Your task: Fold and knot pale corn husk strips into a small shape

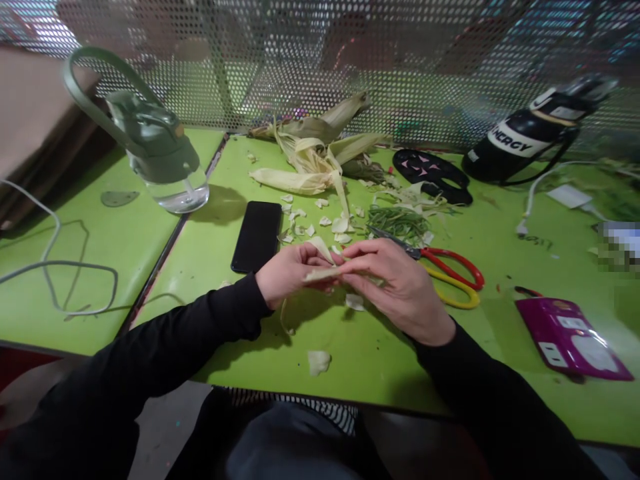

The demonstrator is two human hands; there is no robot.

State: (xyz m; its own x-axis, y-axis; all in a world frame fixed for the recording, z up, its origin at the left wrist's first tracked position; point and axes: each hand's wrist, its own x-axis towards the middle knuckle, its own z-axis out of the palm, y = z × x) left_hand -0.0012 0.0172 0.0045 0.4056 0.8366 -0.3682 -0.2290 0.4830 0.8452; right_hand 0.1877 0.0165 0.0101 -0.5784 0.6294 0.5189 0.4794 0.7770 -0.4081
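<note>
Between my two hands is a pale strip of corn husk [321, 273], held above the green table. My left hand [295, 271] pinches it from the left, and a thin piece stands up from the fingers. My right hand [400, 283] grips the other end with its fingertips. Scissors [453, 273] with red and yellow handles lie open partly behind my right hand. Beyond the hands, cut husk pieces [341, 227] are scattered, near a heap of green shreds [397, 223]. Farther back lie peeled corn husks [310, 163].
A black phone [257, 237] lies left of the scraps. A green water bottle [157, 143] stands at the left and a black bottle [525, 140] at the back right. A black cutout mask-like piece [425, 167], a purple pouch [573, 337] and a white cable [533, 193] are also on the table [360, 373].
</note>
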